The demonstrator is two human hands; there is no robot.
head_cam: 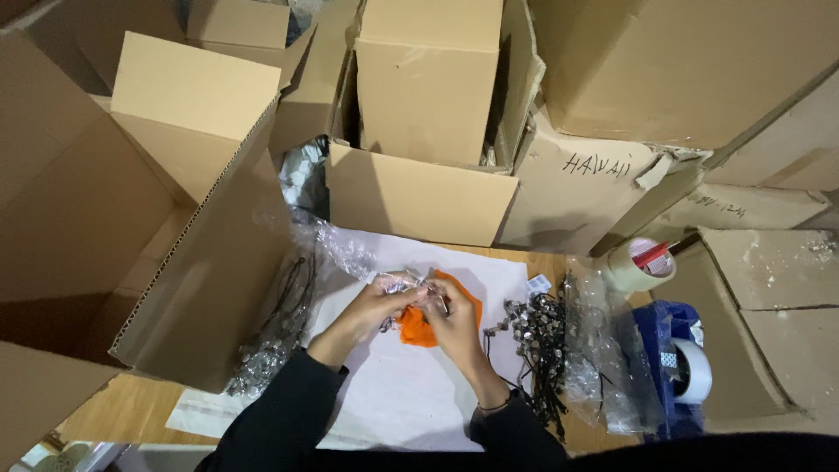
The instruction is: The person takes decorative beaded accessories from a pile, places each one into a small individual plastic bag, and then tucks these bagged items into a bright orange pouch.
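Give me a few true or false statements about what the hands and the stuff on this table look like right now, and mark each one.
1. Both hands meet over an orange cloth. True: the left hand and right hand pinch a small shiny piece above it.
2. The cloth lies on white paper. True.
3. A tape roll sits left of the hands. False: it sits to their right, near the blue dispenser.
4. The beaded strings lie right of the hands. True.
5. The table is ringed by plastic crates. False: cardboard boxes surround it.
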